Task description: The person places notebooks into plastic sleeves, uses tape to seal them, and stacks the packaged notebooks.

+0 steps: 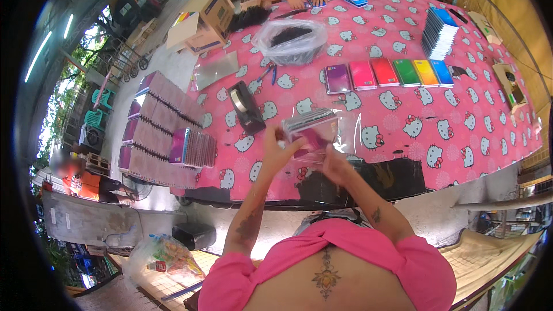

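Near the table's front edge, my left hand [279, 148] is closed around the left side of a small stack of notebooks [314, 126], with a purple cover showing. A clear plastic bag [349, 132] lies around the stack and sticks out past its right end. My right hand [337, 166] is closed at the stack's near right corner, its fingers on the plastic; the exact grip is partly hidden. A black tape dispenser [246, 108] with a roll of tape stands just beyond my left hand. Left of it is a block of upright purple notebooks [193, 147].
Long rows of spiral notebooks [155, 129] line the left edge. A row of coloured notebooks [385, 72] and a tall blue stack [439, 33] lie right. Farther back are a plastic-lined tub [294, 52], pens [273, 75], a cardboard box [204, 20] and another person's hands [305, 1].
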Demonstrator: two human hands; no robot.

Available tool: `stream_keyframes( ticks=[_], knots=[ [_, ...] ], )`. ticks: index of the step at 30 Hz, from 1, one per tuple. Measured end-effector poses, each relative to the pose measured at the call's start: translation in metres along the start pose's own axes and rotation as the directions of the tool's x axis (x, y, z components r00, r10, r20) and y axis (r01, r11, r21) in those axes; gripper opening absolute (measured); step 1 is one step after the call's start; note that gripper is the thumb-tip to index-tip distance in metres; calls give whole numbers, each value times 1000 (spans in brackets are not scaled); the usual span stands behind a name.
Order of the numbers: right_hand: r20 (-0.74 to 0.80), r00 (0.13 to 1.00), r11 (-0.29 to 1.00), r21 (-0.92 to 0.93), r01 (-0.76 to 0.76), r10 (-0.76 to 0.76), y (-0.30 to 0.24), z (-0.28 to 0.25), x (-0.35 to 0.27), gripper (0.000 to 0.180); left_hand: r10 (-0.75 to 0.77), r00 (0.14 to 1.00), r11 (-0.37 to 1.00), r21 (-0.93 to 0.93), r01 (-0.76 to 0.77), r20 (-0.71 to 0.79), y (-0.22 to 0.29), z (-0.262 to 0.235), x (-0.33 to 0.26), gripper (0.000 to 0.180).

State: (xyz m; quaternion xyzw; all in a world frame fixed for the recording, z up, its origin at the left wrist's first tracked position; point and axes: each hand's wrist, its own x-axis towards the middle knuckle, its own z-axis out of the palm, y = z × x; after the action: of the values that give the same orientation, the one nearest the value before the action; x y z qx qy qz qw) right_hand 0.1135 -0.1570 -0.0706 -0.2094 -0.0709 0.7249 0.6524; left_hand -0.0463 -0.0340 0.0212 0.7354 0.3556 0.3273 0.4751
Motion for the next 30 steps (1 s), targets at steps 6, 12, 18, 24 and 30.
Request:
stream_keyframes(
  ticks=[6,12,18,24,30],
  knots=[
    [133,964,25,-989,143,-232,-56,41,-6,77,-149,989,966,-212,150,20,-75,-10,-56,79],
    [198,941,274,-922,274,-274,-64,39,12,46,146,989,975,168,-145,8,-1,7,-23,43],
    [238,852,225,-899,375,-466,-91,88,4,29,46,884,994,-69,-88,-465,-22,-48,18,32],
    [283,884,-224,-952,211,-371,-91,112,1,23,-429,802,892,-332,305,-415,-124,-131,53,23],
    [562,708,-576,-773,265,-428,-61,157,-16,25,-476,807,849,-423,316,-351,-119,-121,67,22]
  ],
)
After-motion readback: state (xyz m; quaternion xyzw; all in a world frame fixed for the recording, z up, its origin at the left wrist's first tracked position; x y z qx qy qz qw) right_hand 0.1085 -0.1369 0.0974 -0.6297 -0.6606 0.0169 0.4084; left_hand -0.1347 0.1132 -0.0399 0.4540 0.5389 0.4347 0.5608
